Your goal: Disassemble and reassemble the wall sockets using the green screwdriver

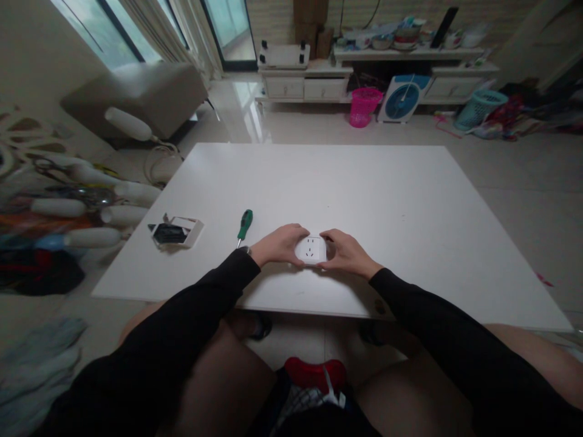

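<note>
Between my two hands is a white wall socket [311, 249], its slotted face turned up, close to the near side of the white table [364, 188]. The fingers and thumb of my left hand [286, 244] grip its left edge. My right hand [347, 252] curls round its right edge, thumb at the near corner. Left of my hands lies a screwdriver [245, 224] with a green and black handle, its shaft pointing toward me and its tip hidden by my left wrist. What lies under the socket cannot be seen.
An opened small white box [194, 233] with dark contents sits at the table's left. Past the far edge stand a pink basket [364, 108], a blue and white fan [403, 100] and a low white cabinet [285, 87]. White padded rods [130, 124] stick out at left.
</note>
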The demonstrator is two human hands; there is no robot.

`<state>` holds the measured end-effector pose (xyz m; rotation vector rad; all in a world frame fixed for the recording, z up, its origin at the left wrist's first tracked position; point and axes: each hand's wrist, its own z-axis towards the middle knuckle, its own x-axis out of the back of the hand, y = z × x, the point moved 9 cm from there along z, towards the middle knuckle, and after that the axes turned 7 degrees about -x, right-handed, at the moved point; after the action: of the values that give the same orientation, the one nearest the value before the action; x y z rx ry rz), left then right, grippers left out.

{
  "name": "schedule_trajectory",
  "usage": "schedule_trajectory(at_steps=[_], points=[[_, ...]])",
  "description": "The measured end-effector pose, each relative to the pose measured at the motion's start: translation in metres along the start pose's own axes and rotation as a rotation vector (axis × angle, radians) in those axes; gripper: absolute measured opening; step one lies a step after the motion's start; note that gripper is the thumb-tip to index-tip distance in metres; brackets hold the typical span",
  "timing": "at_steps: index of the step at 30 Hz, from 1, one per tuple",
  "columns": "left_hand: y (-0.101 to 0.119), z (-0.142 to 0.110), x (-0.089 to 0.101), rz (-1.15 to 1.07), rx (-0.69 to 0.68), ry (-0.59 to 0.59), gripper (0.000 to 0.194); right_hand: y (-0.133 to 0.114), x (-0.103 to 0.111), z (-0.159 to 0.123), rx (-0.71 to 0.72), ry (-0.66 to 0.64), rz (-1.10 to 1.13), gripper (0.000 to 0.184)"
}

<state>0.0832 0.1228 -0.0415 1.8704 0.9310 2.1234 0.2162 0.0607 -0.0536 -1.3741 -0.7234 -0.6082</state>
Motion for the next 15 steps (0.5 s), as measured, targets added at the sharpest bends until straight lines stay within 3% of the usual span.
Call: schedule_trajectory(at_steps=[15], points=[[-0.0018, 0.0035, -0.0019, 0.042, 0.000, -0.026, 0.075, 0.0001, -0.0027, 0.0002, -0.008, -0.023, -0.073, 0.073]])
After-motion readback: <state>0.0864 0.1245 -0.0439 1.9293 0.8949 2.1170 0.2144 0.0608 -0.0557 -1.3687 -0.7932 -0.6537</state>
